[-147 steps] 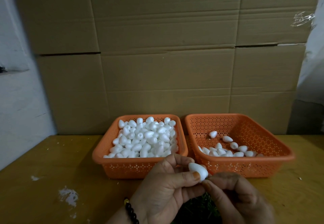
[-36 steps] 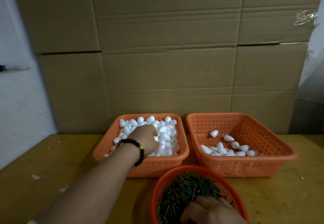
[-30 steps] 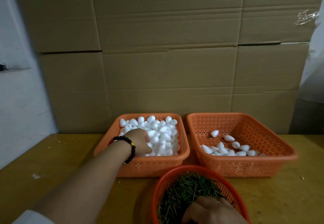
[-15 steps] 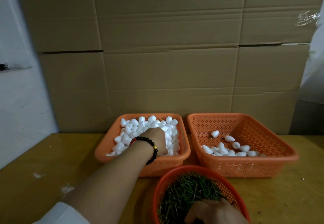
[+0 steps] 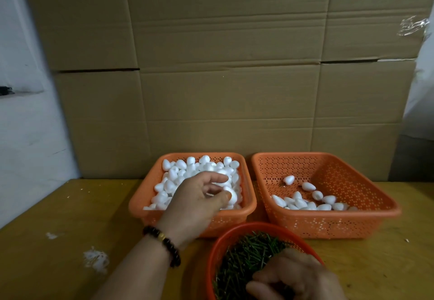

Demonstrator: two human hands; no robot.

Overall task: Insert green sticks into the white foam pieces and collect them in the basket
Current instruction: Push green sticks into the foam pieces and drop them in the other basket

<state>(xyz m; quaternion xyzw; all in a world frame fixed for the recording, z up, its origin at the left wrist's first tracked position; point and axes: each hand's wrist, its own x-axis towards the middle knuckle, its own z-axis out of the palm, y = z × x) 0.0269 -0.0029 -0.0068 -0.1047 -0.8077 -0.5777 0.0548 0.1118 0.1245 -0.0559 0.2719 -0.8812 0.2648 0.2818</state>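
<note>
Barely begun, I judge: the right basket (image 5: 328, 222) holds few foam pieces (image 5: 307, 202), the left basket (image 5: 195, 222) is heaped, the left hand (image 5: 199, 196) pinches one piece (image 5: 229, 194), and the right hand (image 5: 296, 278) curls among sticks (image 5: 244, 255), grip unclear.

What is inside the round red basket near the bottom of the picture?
The round red basket holds a pile of green sticks. The right hand rests in it and covers part of the pile, so whether its fingers hold a stick cannot be seen.
</note>
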